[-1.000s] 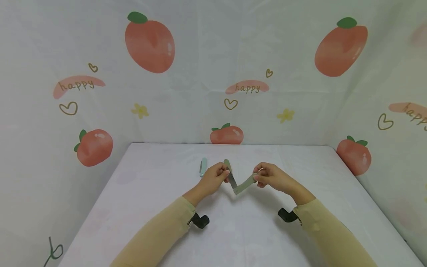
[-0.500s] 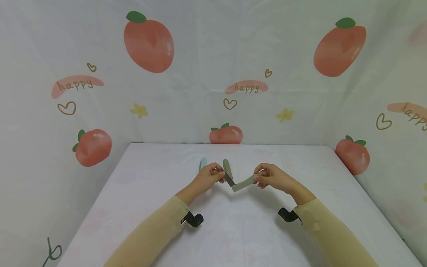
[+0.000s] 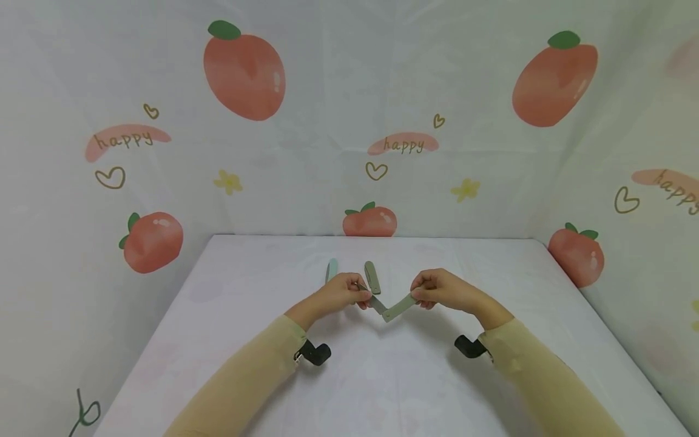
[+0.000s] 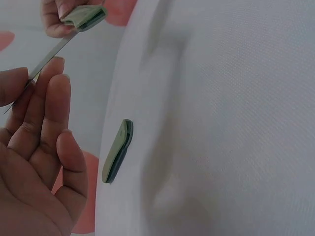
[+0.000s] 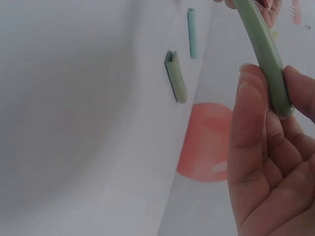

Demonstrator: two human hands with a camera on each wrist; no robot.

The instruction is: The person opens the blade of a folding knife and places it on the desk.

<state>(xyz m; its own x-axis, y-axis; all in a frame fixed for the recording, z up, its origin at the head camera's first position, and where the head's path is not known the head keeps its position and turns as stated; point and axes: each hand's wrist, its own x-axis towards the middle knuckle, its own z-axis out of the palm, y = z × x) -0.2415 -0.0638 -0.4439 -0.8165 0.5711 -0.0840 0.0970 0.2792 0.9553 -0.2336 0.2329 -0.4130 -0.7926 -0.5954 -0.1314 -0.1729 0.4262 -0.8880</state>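
The right hand (image 3: 437, 289) pinches the green handle (image 3: 400, 306) of a folding knife between thumb and fingers, raised above the white table (image 3: 382, 376). The handle slopes down from this grip toward the left hand (image 3: 341, 294). The left hand pinches the metal blade (image 3: 375, 303) between thumb and fingertips (image 4: 51, 88); the blade meets the handle at the low point between both grips, forming a V. Just beyond the left hand's grip, a second green knife (image 3: 372, 277) lies folded on the table. A pale blue knife (image 3: 330, 270) lies behind the left hand's knuckles.
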